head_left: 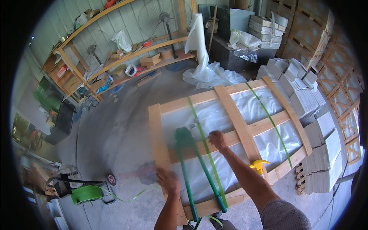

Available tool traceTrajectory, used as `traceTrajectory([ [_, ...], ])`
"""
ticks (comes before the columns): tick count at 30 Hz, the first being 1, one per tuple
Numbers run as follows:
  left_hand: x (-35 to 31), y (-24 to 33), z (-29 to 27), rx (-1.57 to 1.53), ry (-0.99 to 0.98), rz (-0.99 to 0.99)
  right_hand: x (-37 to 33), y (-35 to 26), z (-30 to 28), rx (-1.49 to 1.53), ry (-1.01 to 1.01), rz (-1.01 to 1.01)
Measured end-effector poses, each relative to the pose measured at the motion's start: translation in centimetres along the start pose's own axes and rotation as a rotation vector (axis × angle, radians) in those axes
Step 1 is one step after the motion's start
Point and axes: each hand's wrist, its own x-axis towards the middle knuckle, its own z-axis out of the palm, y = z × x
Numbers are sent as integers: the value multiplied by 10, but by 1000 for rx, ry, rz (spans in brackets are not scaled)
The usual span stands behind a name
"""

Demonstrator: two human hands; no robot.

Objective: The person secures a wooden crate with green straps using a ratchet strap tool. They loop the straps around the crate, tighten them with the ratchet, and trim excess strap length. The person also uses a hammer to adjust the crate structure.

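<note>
A wooden crate frame [234, 111] lies before me, its load wrapped in clear plastic. Two green straps cross it, a nearer strap [199, 126] and a farther strap [270, 119]. On the crate's left part rests a green long-handled tool [207, 172], its handles pointing toward me and its head smeared in the picture. My left hand [167, 181] is open beside the left rail, fingers stretched and holding nothing. Just right of the nearer strap, my right hand [218, 140] is closed over the crate, with nothing visible in it. A yellow hammer [259, 166] lies on the frame by my right forearm.
A strap cart with a green reel [87, 193] stands at the lower left, loose strap trailing from it. Stacked pale panels [320, 153] stand along the right side. Beyond the crate are a plastic film roll [197, 42] and wooden shelving [126, 57] holding boxes and fans.
</note>
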Motion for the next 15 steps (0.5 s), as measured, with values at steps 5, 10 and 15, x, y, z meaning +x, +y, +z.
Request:
traceTrajectory([
  [5, 3, -2, 0, -29, -34, 2, 116, 26, 35, -303, 178, 26],
  [10, 5, 3, -10, -10, -2, 38, 162, 25, 51, -493, 176, -101],
  [15, 7, 6, -16, -6, -27, 28, 169, -9, 54, 6, -71, 376],
])
